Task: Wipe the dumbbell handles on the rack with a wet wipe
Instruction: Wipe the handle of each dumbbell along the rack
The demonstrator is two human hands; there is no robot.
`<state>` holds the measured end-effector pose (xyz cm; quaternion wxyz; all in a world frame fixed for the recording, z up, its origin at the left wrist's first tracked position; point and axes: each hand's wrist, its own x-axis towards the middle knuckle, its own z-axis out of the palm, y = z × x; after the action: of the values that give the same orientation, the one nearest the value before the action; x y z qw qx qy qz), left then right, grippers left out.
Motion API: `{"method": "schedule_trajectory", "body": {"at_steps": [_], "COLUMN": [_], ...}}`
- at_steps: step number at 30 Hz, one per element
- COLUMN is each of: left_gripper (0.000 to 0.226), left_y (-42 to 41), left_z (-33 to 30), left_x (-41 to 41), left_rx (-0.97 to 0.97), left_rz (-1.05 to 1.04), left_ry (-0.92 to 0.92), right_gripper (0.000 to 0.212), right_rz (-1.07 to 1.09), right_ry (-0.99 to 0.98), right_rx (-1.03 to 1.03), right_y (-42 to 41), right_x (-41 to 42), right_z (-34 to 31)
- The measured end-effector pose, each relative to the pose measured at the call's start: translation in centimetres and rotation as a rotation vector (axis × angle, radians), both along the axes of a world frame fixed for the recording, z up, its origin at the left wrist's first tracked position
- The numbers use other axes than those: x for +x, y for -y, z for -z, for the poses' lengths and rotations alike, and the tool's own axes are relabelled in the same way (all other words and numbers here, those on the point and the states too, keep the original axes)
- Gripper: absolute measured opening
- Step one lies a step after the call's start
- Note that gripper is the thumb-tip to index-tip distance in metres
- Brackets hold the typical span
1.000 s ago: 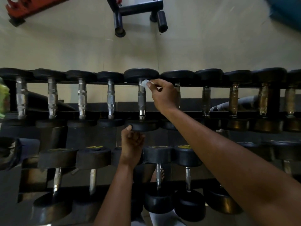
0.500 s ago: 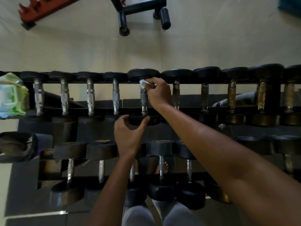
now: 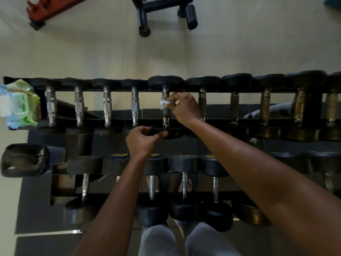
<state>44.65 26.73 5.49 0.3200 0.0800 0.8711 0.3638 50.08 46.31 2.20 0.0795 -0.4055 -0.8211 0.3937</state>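
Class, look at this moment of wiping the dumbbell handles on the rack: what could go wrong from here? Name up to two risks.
1. The wet wipe is a small wad pinched by the right hand; it may slip or miss parts of the dumbbell handle.
2. The left hand grips the near dumbbell head; if the dumbbell rolls, fingers might get pinched against the rack.

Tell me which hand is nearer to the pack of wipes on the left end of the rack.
Left. The left hand grips the near head of the dumbbell being wiped, closer to the pack. The right hand holds the wipe on that handle, farther right.
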Motion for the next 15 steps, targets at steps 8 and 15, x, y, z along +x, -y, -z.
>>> {"method": "schedule_trajectory", "body": {"at_steps": [8, 15], "left_gripper": [0.054, 0.056], "left_y": [0.1, -0.1], "left_z": [0.3, 0.5], "left_x": [-0.3, -0.4], "left_rx": [0.012, -0.002], "left_rz": [-0.022, -0.017], "left_ry": [0.008, 0.003], "right_gripper": [0.021, 0.011], "right_rz": [-0.165, -0.026], "right_ry": [0.161, 0.222], "right_rx": [-0.122, -0.175], "right_y": [2.6, 2.5], "right_x": [2.5, 3.7], "right_z": [-0.4, 0.1]}}
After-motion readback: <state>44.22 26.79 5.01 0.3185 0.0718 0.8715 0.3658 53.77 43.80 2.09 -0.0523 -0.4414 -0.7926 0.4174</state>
